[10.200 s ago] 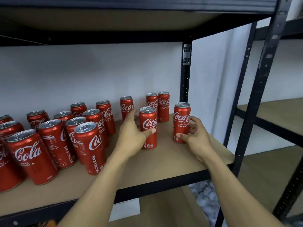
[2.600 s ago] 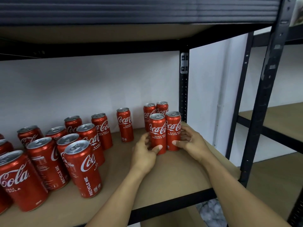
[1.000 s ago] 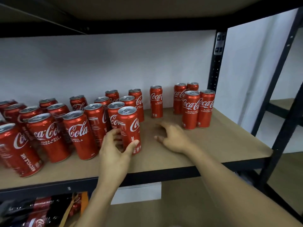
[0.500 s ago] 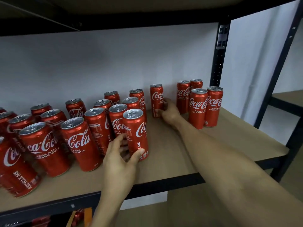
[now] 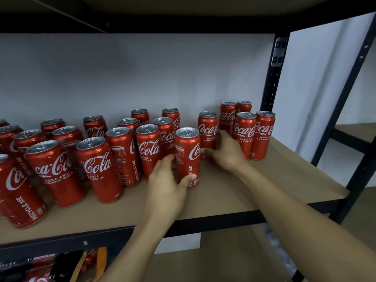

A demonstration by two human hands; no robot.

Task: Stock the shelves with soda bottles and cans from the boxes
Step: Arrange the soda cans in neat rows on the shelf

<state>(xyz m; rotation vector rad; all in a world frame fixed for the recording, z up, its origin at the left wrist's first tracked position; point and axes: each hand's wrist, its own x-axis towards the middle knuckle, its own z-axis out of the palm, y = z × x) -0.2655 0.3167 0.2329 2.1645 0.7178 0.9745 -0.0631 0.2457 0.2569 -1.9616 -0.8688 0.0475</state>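
Several red Coca-Cola cans stand upright on the wooden shelf board (image 5: 254,188). My left hand (image 5: 166,184) grips the front can (image 5: 188,151) low on its body, thumb on its right side. Just behind and to the right, my right hand (image 5: 225,153) holds the lower part of another can (image 5: 207,129). A tidy block of several cans (image 5: 245,131) stands at the shelf's right rear. The rest crowd loosely over the left half, such as one near can (image 5: 99,167).
A black metal upright (image 5: 272,78) stands behind the right-hand cans, and another post (image 5: 358,139) marks the shelf's front right corner. The shelf above hangs low overhead. A lower shelf (image 5: 213,261) holds dark packaging at the left. Bare board lies at the front right.
My left hand has slid its can rightward, away from the left cluster. My right hand has drawn the lone rear can forward and right, closer to the block of cans.
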